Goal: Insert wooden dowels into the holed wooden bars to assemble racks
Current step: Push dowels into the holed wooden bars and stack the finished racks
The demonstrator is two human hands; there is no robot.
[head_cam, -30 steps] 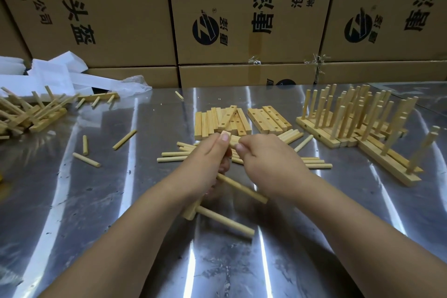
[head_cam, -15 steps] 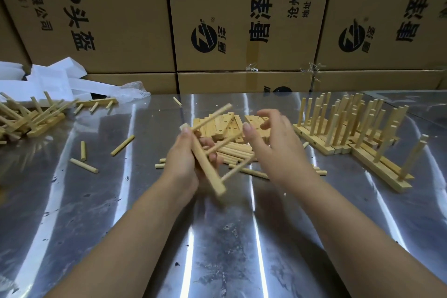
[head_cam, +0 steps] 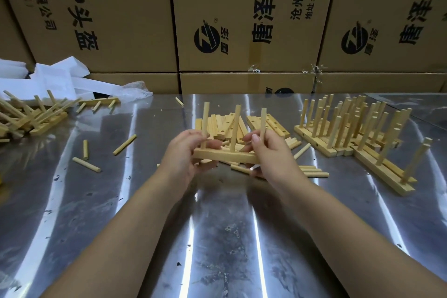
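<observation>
Person at work, bare-armed: left hand (head_cam: 182,156) and right hand (head_cam: 274,157) uncovered.
Skin shows on left forearm (head_cam: 116,230) and right forearm (head_cam: 343,222) all the way to the lower frame edge. Wrists slim, forearms widening toward the camera. Right thumbnail (head_cam: 255,138) short, rounded, plain. Fingers slender, knuckles softly marked.

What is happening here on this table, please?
A person is assembling a wooden rack. The left hand grips one end of a holed bar, and three dowels stand upright in it. The right hand pinches the rightmost dowel at the bar's other end. Behind the hands lie empty bars and loose dowels on the metal table. Finished racks stand to the right.
</observation>
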